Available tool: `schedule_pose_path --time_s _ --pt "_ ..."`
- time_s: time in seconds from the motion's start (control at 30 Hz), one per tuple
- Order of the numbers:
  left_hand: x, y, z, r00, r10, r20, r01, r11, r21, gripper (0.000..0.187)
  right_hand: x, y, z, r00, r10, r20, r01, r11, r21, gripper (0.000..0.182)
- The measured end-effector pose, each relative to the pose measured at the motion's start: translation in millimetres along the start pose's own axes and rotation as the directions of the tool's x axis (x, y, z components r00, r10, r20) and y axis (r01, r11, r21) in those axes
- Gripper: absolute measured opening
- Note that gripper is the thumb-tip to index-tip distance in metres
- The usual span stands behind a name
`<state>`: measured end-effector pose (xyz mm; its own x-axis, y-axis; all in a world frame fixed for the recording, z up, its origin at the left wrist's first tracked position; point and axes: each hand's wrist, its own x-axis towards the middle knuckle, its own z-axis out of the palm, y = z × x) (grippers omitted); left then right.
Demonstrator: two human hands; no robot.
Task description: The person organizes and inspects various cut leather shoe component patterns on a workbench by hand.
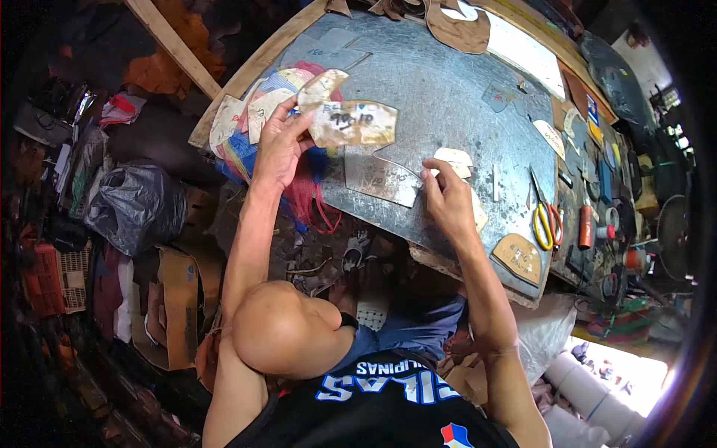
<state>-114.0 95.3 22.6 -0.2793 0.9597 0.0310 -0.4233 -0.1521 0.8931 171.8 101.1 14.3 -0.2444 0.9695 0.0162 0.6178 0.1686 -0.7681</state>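
My left hand (282, 149) grips a worn, cream-coloured pattern piece (362, 125) by its left side, thumb on top, raised over the table's near left part. Handwritten marks, among them "99-10", show on its face. Below it lies a grey sheet template (379, 181) with faint writing and a curved upper edge. At that template's right corner, the thumb and forefinger of my right hand (452, 198) are pinched together. Small pale pattern pieces (453, 160) sit just behind and partly under the right hand.
Yellow-handled scissors (547, 224) and a tan pattern piece (517, 257) lie on the metal-topped table (441, 89), to the right. A colourful mesh bag (317, 194) hangs at the left edge. Beyond the scissors stands a red cylinder (585, 227). Brown leather-like pieces (459, 31) rest at the back.
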Motion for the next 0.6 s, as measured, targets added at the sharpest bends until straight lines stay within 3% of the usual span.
schedule_pose_path --time_s 0.07,0.1,0.2,0.3,0.4,0.43,0.47,0.5,0.6 --pt "-5.0 -6.1 10.9 0.997 -0.041 0.066 0.041 0.999 0.002 0.045 0.6 7.4 5.6 0.997 -0.033 -0.064 0.044 0.982 0.183 0.03" --pt "-6.2 -10.9 14.7 0.993 -0.071 0.097 0.071 0.997 -0.002 0.044 2.1 8.9 5.3 0.997 -0.031 -0.066 0.043 0.982 0.183 0.03" --pt "-12.4 -25.7 31.7 0.982 -0.125 0.142 0.123 0.992 0.023 0.042 1.2 -4.0 -3.8 0.99 0.135 0.03 -0.124 0.769 0.627 0.031" --pt "-15.9 -34.3 40.5 0.977 -0.159 0.143 0.147 0.985 0.09 0.039 2.3 -2.5 -4.1 0.995 0.091 0.045 -0.1 0.781 0.617 0.028" --pt "-15.4 -34.0 36.4 0.979 -0.08 0.19 -0.019 0.884 0.468 0.039 5.0 1.1 -11.1 0.994 0.104 0.031 -0.101 0.777 0.621 0.019" --pt "-15.0 -33.7 33.5 0.979 -0.078 0.189 -0.02 0.882 0.47 0.039 4.4 0.1 -14.1 0.99 0.14 0.006 -0.108 0.739 0.665 0.018" --pt "-14.6 -32.2 31.9 0.95 0.108 0.293 -0.299 0.587 0.753 0.04 4.6 5.0 -15.8 0.988 0.145 -0.046 -0.075 0.727 0.683 0.017" --pt "-14.0 -31.4 30.7 0.863 0.224 0.452 -0.488 0.143 0.861 0.041 6.9 9.3 -17.7 0.989 0.142 -0.047 -0.072 0.726 0.684 0.017" --pt "-17.7 -40.2 32.3 0.816 0.196 0.543 -0.544 -0.054 0.837 0.05 13.3 20.2 -21.7 0.971 0.119 -0.208 0.074 0.676 0.733 0.015"
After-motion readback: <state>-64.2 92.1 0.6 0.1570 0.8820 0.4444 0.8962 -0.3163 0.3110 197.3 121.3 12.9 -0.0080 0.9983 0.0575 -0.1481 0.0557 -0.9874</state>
